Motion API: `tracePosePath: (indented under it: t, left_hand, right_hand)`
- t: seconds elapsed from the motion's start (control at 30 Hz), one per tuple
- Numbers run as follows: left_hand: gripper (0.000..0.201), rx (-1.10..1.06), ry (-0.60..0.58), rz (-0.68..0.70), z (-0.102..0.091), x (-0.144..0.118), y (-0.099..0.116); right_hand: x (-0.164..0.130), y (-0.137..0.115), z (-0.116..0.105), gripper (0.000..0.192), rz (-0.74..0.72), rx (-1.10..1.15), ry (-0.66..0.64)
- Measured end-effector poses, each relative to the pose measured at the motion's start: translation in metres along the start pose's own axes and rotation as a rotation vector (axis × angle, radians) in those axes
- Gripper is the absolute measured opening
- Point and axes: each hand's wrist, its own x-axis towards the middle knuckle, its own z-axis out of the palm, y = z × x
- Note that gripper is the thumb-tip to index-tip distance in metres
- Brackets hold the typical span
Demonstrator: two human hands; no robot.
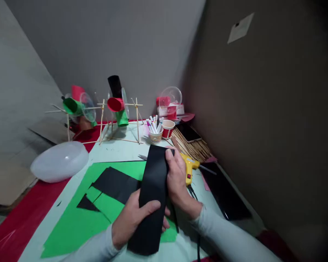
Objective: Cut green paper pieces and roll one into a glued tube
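A long strip of black paper is held above the table in both my hands. My left hand grips its near end from the left, thumb across the top. My right hand clasps the far half from the right, thumb on the upper edge. Under them lies a green paper sheet with black paper offcuts on it. A yellow glue gun lies just right of my right hand.
At the back stand stick frames with red, green and black paper cups, a cup of markers, a red cup and a heap of wooden sticks. A white balloon-like bag lies left. A wall closes the right.
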Motion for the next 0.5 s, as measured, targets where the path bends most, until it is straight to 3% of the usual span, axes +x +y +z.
tracePosePath:
  t: [0.1,0.2,0.37,0.5]
  left_hand:
    - [0.035,0.183,0.043,0.008,-0.002,0.003,0.011]
    - [0.034,0.253,0.076,0.056,-0.016,0.014,0.025]
    - [0.037,0.265,0.068,0.176,-0.041,0.034,0.056]
    - [0.037,0.235,0.03,0.2,-0.043,0.038,0.081]
  right_hand:
    - [0.012,-0.002,0.007,0.023,-0.032,-0.014,-0.021]
    - [0.029,-0.001,0.016,0.021,-0.06,-0.023,-0.032]
    - [0.062,-0.005,0.036,0.02,-0.095,-0.028,-0.041]
    - [0.082,-0.019,0.045,0.022,-0.149,-0.055,-0.03]
